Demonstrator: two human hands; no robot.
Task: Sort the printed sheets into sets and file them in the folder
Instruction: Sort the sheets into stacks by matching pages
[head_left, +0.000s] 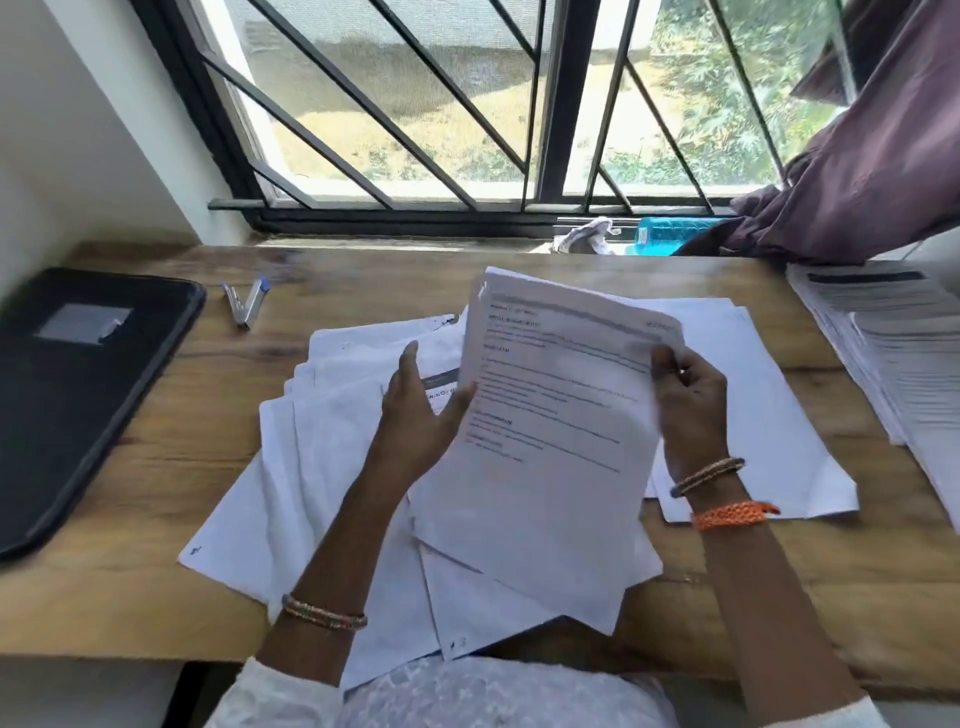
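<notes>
A person sits at a wooden desk (156, 519) below a barred window (415, 104), seen from above over both forearms. The right hand (688, 397) pinches the upper right edge of a printed sheet (545, 441) between thumb and curled fingers, holding it tilted up off the desk. The left hand (418, 410) has its fingers straight and relaxed; its thumb meets the sheet's left edge, gripping nothing firmly. Beneath the hands, loose white sheets (291, 467) lie fanned and overlapping across the middle of the desk, some hanging over the near edge. A tall stack of printed pages (893, 353) sits at the right edge. A closed black folder (78, 395) lies flat at the far left, well apart from the sheets. 2 pens (244, 304) rest just beside the folder. A purple curtain (883, 156) hangs at the upper right.
</notes>
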